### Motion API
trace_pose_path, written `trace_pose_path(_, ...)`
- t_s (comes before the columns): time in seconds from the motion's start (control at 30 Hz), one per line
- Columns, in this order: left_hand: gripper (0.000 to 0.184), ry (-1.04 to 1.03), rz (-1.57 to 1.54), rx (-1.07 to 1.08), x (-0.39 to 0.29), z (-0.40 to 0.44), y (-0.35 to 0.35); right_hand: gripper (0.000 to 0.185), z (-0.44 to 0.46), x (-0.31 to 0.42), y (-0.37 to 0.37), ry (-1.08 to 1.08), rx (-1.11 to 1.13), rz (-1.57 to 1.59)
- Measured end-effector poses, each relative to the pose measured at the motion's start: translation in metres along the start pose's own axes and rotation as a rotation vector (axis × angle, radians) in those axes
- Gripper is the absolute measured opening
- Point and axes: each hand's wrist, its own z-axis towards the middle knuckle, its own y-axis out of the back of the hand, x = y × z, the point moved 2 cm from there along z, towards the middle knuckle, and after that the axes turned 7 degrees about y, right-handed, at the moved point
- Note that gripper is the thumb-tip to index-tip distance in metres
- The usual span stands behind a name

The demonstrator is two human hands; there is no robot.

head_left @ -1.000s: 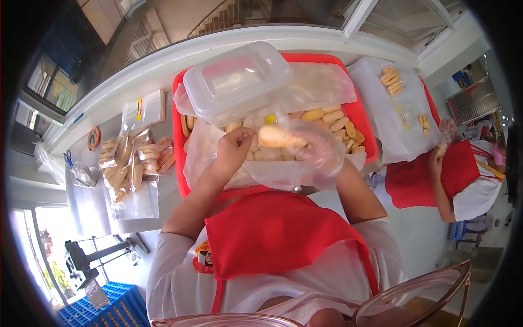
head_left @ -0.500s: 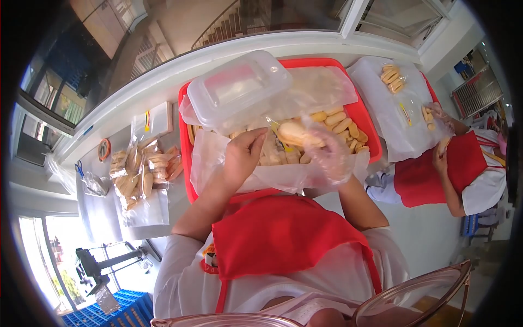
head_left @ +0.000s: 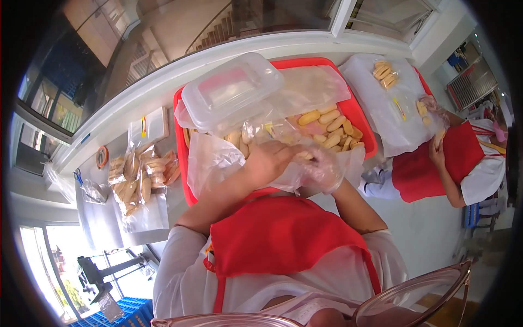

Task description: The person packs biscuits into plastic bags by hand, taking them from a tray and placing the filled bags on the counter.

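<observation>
A red tray (head_left: 371, 131) lined with clear plastic holds several finger-shaped biscuits (head_left: 337, 124). Over its front part, my bare left hand (head_left: 269, 162) has its fingers bent together at a clear plastic bag (head_left: 261, 126). My right hand (head_left: 322, 168), in a clear glove, is closed around a pale biscuit, mostly hidden by the fingers. Both hands are close together, the left fingertips near that biscuit. On the tray's back left rests a translucent plastic lid or box (head_left: 231, 90).
Filled bags of biscuits (head_left: 131, 180) lie on the left table, near a tape roll (head_left: 102, 157), blue scissors (head_left: 78, 175) and a stack of flat bags (head_left: 155, 128). At right, a co-worker in a red apron (head_left: 430, 166) stands by a plastic-covered tray (head_left: 376, 117).
My left hand has moved right and down, closer to my right hand. The biscuit in my right hand was held up over the tray and is now lower and mostly covered.
</observation>
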Motion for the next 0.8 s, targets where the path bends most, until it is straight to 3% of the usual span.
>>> trace_pose_path(0.1,0.033,0.127,0.016,-0.005,0.006,-0.01,-0.004,0.031,-0.006,-0.024,0.004,-0.232,-0.201,0.429)
trace_pose_path(0.17,0.034,0.343,-0.083,-0.043,0.017,-0.013,-0.001,0.034,-0.014,-0.028,0.008,-0.393,-0.337,0.674)
trace_pose_path(0.27,0.036,0.496,-0.235,-0.027,0.026,-0.008,0.0,0.033,-0.017,-0.009,0.018,-0.253,-0.512,0.878)
trace_pose_path(0.37,0.038,0.509,-0.379,0.046,0.034,-0.002,-0.016,0.03,-0.028,0.015,0.02,-0.114,-0.521,0.569)
trace_pose_path(0.47,0.037,0.438,-0.492,0.09,0.031,0.012,-0.03,0.031,-0.021,0.038,0.025,0.361,-0.264,-0.421)
trace_pose_path(0.67,0.037,0.367,-0.522,0.077,0.03,0.025,-0.039,0.026,-0.032,0.037,0.036,0.287,-0.236,-0.466)
trace_pose_path(0.8,0.037,0.386,-0.432,0.081,0.015,0.027,-0.02,0.031,-0.019,0.041,0.041,0.549,-0.15,-0.652)
